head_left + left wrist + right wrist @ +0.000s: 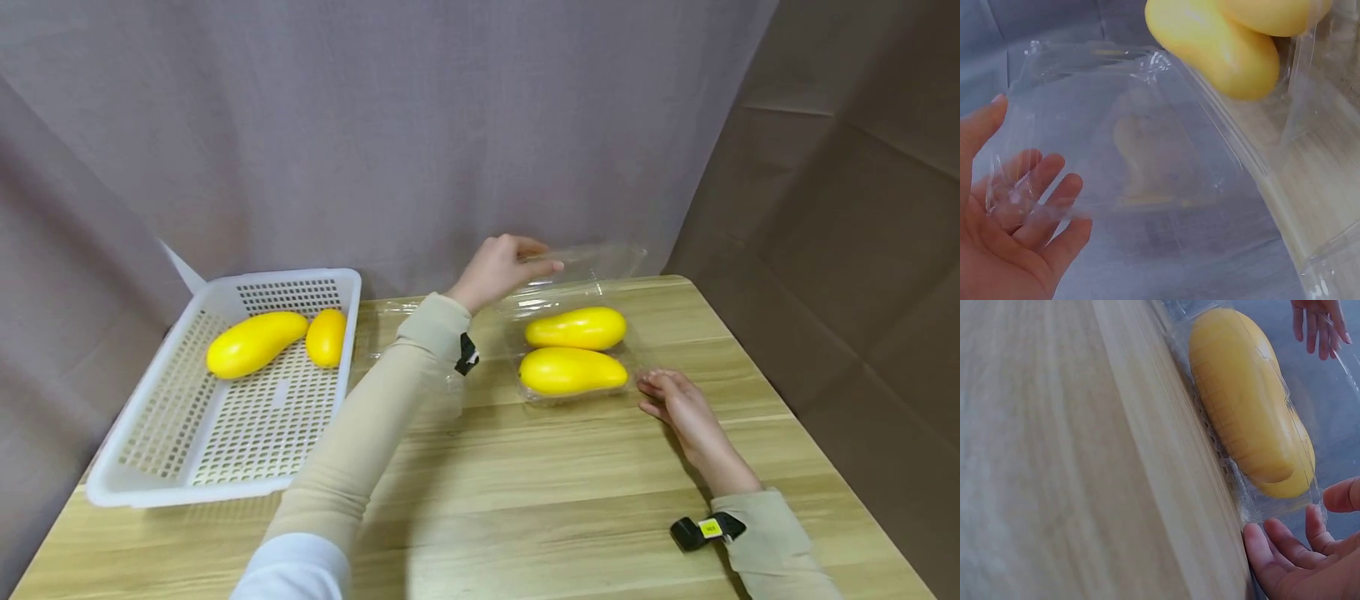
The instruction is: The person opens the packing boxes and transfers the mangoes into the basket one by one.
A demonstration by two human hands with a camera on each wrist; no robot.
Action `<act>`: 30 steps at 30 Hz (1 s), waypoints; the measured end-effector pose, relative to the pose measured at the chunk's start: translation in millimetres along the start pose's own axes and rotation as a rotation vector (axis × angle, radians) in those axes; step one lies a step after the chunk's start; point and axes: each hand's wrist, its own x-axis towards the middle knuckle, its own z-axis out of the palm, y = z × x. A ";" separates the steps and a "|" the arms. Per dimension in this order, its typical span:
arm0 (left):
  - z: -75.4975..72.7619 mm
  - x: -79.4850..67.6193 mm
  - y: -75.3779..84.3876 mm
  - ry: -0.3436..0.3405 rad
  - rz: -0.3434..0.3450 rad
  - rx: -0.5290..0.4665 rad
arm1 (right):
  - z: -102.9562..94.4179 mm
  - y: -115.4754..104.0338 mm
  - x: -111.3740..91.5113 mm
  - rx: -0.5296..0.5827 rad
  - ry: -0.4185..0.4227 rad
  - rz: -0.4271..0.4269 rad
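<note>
A clear plastic clamshell box [536,401] stands on the table, its lid [1166,131] raised at the back. Two glossy yellow mangoes [573,371] lie side by side in its base. My left hand [501,268] is at the lid's left edge, its fingers [1063,187] behind the clear plastic and the thumb apart from them. Beside the base's right end is my right hand [681,410]; its fingertips [1260,540] are at the box's corner, the thumb separate. Glare on the plastic hides exact contact.
On the left stands a white perforated basket [351,333] with two yellow mangoes [257,344] inside. Another clear plastic container [442,398] sits on the wooden table [510,500], partly behind the left forearm. Grey curtain [420,142] hangs along the back edge.
</note>
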 end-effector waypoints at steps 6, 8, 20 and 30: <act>-5.2 2.0 -11.6 0.076 -0.030 0.002 | -0.6 0.9 -0.3 -0.029 0.008 -0.003; -6.6 3.0 -16.9 0.105 -0.045 0.022 | -0.3 1.1 -0.6 -0.031 0.007 -0.007; -12.8 -1.8 -43.6 0.183 -0.204 -0.087 | 6.8 -0.4 -1.2 -0.019 0.010 -0.015; -5.8 -2.9 -54.7 0.113 -0.317 -0.031 | 9.4 0.3 -1.8 -0.030 0.003 -0.017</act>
